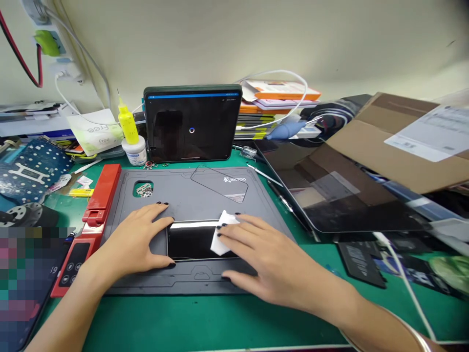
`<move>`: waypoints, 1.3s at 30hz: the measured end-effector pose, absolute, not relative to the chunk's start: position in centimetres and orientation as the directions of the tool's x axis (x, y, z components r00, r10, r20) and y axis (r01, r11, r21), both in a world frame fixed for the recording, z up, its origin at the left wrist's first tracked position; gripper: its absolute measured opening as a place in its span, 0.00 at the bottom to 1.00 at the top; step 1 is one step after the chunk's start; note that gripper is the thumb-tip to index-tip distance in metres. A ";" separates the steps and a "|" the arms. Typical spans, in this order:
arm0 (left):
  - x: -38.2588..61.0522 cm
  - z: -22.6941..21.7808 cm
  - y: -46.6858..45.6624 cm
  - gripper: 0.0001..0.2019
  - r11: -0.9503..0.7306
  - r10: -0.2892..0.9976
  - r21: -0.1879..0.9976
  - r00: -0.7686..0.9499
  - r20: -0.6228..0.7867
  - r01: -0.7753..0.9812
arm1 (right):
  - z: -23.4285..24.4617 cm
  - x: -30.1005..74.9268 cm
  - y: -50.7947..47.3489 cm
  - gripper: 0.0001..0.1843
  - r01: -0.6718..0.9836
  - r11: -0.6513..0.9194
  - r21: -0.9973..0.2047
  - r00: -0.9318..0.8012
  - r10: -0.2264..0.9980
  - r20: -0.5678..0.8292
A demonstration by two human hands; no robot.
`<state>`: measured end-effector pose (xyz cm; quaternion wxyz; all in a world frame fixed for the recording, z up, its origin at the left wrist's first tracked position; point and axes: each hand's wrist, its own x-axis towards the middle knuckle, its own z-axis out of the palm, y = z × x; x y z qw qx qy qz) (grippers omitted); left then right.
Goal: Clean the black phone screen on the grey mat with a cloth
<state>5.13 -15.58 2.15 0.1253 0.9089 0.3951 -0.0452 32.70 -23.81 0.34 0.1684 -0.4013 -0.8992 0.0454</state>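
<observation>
A black phone (pixel 190 242) lies screen-up on a grey work mat (pixel 183 190). My left hand (pixel 137 239) rests flat on the mat and braces the phone's left end, fingers spread along its edges. My right hand (pixel 264 254) presses a small white wipe (pixel 223 234) onto the right part of the screen with its fingertips. A clear glass screen protector (pixel 220 183) lies on the mat just beyond the phone.
A tablet (pixel 192 124) stands propped behind the mat, beside a yellow-capped bottle (pixel 130 132). A red tool (pixel 91 225) lies along the mat's left edge. A large dark tablet (pixel 330 190), a cardboard box (pixel 399 142) and white cables (pixel 403 278) crowd the right.
</observation>
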 end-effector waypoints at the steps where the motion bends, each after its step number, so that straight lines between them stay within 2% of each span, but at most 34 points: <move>1: 5.1 2.2 -15.6 0.37 -0.656 0.707 0.190 0.683 -0.183 0.730 | 0.3 32.6 -23.8 0.20 0.672 0.703 -0.232 -0.656 0.711 0.255; 3: 5.1 2.1 -15.7 0.37 -0.656 0.709 0.189 0.682 -0.177 0.731 | 0.3 32.4 -23.8 0.24 0.632 0.738 -0.237 -0.697 0.675 0.241; 7: 4.9 1.8 -15.8 0.38 -0.656 0.711 0.200 0.685 -0.156 0.727 | 0.1 32.0 -23.7 0.25 0.712 0.675 -0.195 -0.629 0.736 0.251; 11: 5.1 1.8 -15.9 0.40 -0.652 0.711 0.218 0.685 -0.158 0.727 | 0.0 31.4 -23.8 0.31 0.572 0.775 -0.268 -0.760 0.624 0.181; 15: 5.2 1.7 -15.8 0.38 -0.672 0.700 0.213 0.702 -0.129 0.709 | -0.2 31.0 -23.7 0.31 0.671 0.697 -0.253 -0.676 0.715 0.178; 18: 5.2 1.7 -15.9 0.37 -0.680 0.696 0.205 0.708 -0.124 0.704 | -0.2 30.8 -23.7 0.34 0.596 0.744 -0.301 -0.749 0.651 0.125; 20: 5.2 1.7 -15.9 0.37 -0.675 0.697 0.206 0.704 -0.137 0.709 | -0.3 30.6 -23.7 0.34 0.584 0.748 -0.316 -0.756 0.643 0.122; 23: 5.3 1.8 -15.9 0.36 -0.674 0.697 0.209 0.704 -0.136 0.708 | -0.4 30.4 -23.6 0.32 0.647 0.706 -0.289 -0.693 0.702 0.166; 27: 5.4 1.8 -15.9 0.36 -0.673 0.700 0.189 0.699 -0.150 0.715 | -0.6 30.1 -23.5 0.34 0.575 0.760 -0.302 -0.750 0.637 0.176; 30: 5.5 1.8 -15.9 0.37 -0.662 0.705 0.208 0.692 -0.155 0.720 | -0.8 29.9 -23.4 0.32 0.663 0.697 -0.272 -0.671 0.715 0.197; 34: 5.5 1.7 -15.9 0.36 -0.665 0.701 0.220 0.698 -0.147 0.714 | -0.9 29.9 -23.4 0.33 0.595 0.753 -0.281 -0.731 0.652 0.201; 39: 5.3 1.6 -15.8 0.34 -0.688 0.683 0.236 0.722 -0.110 0.686 | -0.9 30.6 -22.8 0.27 0.742 0.640 -0.201 -0.588 0.764 0.266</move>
